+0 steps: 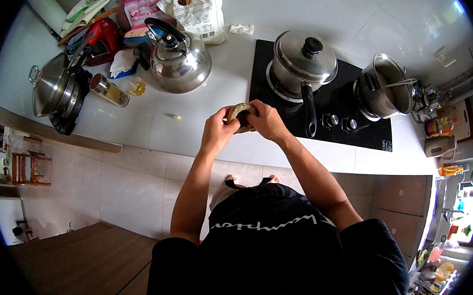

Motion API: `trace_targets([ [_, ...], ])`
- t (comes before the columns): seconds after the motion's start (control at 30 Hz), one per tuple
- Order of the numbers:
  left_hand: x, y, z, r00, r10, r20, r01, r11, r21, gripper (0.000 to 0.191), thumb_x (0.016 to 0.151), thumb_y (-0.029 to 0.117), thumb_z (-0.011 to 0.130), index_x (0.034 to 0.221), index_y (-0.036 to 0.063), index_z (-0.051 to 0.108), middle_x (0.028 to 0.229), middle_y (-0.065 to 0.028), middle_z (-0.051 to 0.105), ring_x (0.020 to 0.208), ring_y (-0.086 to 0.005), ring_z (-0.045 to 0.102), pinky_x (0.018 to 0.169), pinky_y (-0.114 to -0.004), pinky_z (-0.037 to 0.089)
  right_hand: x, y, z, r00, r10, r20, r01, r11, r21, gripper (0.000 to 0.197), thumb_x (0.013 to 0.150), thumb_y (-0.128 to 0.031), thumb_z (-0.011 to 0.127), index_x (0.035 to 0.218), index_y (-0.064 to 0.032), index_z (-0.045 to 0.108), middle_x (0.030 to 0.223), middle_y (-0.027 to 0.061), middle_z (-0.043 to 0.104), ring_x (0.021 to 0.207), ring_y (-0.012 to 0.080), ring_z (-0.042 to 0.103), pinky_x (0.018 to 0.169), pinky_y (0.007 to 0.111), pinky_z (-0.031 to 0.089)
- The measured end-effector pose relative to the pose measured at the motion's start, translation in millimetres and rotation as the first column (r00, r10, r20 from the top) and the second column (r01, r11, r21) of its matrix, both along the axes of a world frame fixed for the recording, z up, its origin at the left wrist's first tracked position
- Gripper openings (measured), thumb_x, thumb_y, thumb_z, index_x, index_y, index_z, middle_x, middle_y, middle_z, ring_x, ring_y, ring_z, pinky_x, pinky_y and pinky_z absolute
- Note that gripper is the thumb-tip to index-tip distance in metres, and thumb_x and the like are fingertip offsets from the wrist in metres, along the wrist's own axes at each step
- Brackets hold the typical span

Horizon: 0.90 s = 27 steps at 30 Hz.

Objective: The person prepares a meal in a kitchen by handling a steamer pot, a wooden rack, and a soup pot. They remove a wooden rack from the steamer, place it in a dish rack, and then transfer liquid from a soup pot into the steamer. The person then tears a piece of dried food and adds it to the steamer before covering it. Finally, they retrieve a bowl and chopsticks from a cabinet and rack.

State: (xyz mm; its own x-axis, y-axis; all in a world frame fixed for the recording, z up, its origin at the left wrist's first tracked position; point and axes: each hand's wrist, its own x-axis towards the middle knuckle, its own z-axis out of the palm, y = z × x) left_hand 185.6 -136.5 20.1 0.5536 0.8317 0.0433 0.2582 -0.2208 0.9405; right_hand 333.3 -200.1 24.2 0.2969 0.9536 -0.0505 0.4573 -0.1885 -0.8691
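My left hand and my right hand grip opposite sides of a small, round, beige-and-brown object. Its rim curves like a ring around a dark middle; I cannot tell what it is made of. Both thumbs press at its near side, and the fingers wrap behind it, partly hidden. The object is held above the front part of the white countertop, just left of the black gas hob. A small pale-yellow piece lies on the counter to the left of my hands.
A steel kettle stands behind, near a glass jar, a small glass and a white printed bag. On the hob sit a lidded saucepan, its handle pointing toward me, and an uncovered pot. Stacked pans stand left.
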Motion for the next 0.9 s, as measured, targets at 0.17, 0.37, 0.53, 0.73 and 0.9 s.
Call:
trace_targets([
  [0.17,-4,5,-1,1.0,-0.011,-0.012,0.01,0.999,-0.031,0.033,0.07,0.011,0.056,0.1,-0.0025,0.055,0.081,-0.0146,0.062,0.071,-0.0185,0.061,0.064,-0.028,0.048,0,4,-2,0.992,0.002,-0.124,-0.008,0.999,-0.048,0.025,0.073,-0.007,0.053,0.095,0.0043,0.052,0.072,0.0106,0.059,0.062,0.0142,0.058,0.053,0.026,0.049],
  [0.37,-9,11,-9,0.999,-0.036,-0.007,0.036,0.998,-0.043,0.033,0.07,0.01,0.056,0.101,-0.0035,0.055,0.082,-0.0134,0.062,0.07,-0.0159,0.059,0.063,-0.028,0.048,-1,7,-5,0.968,0.003,-0.252,-0.029,0.994,-0.101,0.024,0.075,-0.007,0.052,0.096,0.0047,0.052,0.078,0.0095,0.058,0.064,0.0137,0.058,0.054,0.025,0.051],
  [0.53,-15,15,-20,0.989,-0.087,0.117,0.105,0.982,-0.157,0.032,0.072,0.007,0.054,0.102,-0.0053,0.054,0.08,-0.0089,0.06,0.069,-0.0118,0.057,0.062,-0.026,0.049,0,8,-9,0.951,0.034,-0.308,-0.078,0.988,-0.132,0.023,0.076,-0.006,0.051,0.096,0.0051,0.052,0.08,0.0091,0.057,0.065,0.0135,0.057,0.056,0.024,0.052],
  [0.73,-20,16,-19,0.963,-0.099,0.252,0.2,0.886,-0.417,0.035,0.077,0.008,0.054,0.108,-0.0065,0.05,0.089,-0.008,0.057,0.073,-0.0111,0.056,0.061,-0.024,0.051,3,7,-5,0.923,0.029,-0.384,-0.102,0.98,-0.171,0.022,0.077,-0.006,0.05,0.096,0.0055,0.051,0.076,0.009,0.057,0.065,0.0129,0.058,0.057,0.024,0.052],
  [0.9,-34,25,-22,0.936,-0.2,0.288,0.329,0.786,-0.524,0.041,0.081,0.018,0.054,0.115,-0.0027,0.045,0.094,-0.009,0.058,0.076,-0.014,0.06,0.063,-0.026,0.054,8,0,17,0.773,0.072,-0.63,-0.237,0.954,-0.182,0.022,0.081,-0.009,0.05,0.099,0.0043,0.051,0.08,0.0108,0.058,0.069,0.0149,0.061,0.057,0.023,0.052],
])
